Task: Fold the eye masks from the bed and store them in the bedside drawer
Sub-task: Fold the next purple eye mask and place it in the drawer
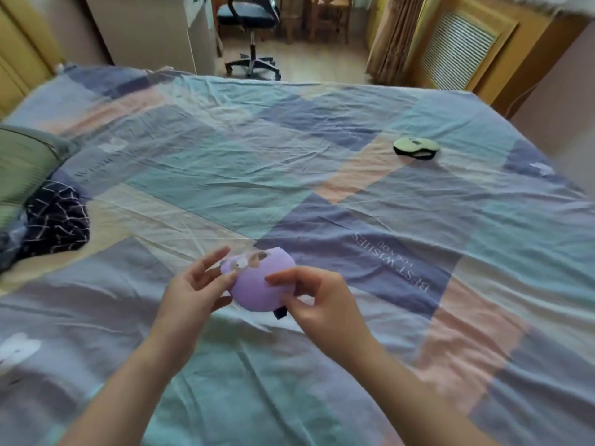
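Note:
A purple eye mask (256, 289), folded over on itself, is held just above the bed (322, 188) between both hands. My left hand (193, 288) touches its left edge with thumb and fingertips, the other fingers spread. My right hand (317, 300) pinches its right side, and a dark strap end (280, 313) pokes out below. A second eye mask (416, 148), pale green with a black strap, lies on the bedspread at the far right. No drawer is in view.
The bedspread is a wrinkled patchwork of blue, teal, pink and cream. A green pillow (22, 162) and a dark patterned cloth (54, 217) lie at the left edge. Beyond the bed stand an office chair (251, 24) and a wooden radiator cover (460, 49).

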